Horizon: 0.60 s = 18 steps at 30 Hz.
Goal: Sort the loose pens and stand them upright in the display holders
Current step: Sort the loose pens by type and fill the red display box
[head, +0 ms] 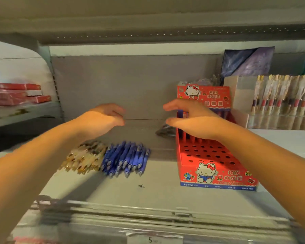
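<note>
A pile of blue pens (127, 158) lies flat on the grey shelf (157, 189), with a pile of gold-patterned pens (83, 158) touching its left side. To the right stands a red cartoon-cat display holder (208, 156) with rows of holes; several blue pens stand upright in its back rows. My left hand (104, 118) hovers above and behind the loose pens, fingers loosely curled, holding nothing. My right hand (190, 118) reaches over the holder's back rows with relaxed fingers, hiding part of the upright pens.
A clear display (280, 103) of wrapped pens stands at the back right, with a dark blue packet (246, 62) behind it. Something small and dark (165, 132) lies left of the holder. Red boxes (16, 94) sit on the neighbouring shelf at left. The shelf's front rail carries a price label (153, 239).
</note>
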Tool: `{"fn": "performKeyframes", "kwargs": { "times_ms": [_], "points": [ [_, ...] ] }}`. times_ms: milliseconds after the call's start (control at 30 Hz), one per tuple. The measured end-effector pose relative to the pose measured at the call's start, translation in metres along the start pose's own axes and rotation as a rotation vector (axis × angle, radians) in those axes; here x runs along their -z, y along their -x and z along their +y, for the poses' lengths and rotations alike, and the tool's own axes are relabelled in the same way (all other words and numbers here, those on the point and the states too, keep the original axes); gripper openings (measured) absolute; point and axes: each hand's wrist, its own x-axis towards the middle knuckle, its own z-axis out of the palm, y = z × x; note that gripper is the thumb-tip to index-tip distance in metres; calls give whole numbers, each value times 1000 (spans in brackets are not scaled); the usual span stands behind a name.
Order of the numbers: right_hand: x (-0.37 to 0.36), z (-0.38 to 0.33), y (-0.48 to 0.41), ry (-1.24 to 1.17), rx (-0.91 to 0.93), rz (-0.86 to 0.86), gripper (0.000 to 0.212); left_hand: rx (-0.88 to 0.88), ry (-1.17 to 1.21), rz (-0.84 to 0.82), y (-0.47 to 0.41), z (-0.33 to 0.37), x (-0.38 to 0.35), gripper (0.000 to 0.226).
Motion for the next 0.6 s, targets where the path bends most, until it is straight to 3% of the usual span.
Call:
{"fn": "performKeyframes", "kwargs": {
  "times_ms": [267, 400, 600],
  "points": [
    [-70, -78, -58, -63, -2, -228, 45, 119, -29, 55, 22, -89, 70, 29],
    [-123, -116, -87, 2, -13, -380, 51, 100, -128, 47, 19, -131, 102, 35],
    [-186, -159, -128, 113, -78, -460, 57, 123, -176, -14, 0, -191, 143, 29]
  ]
}}
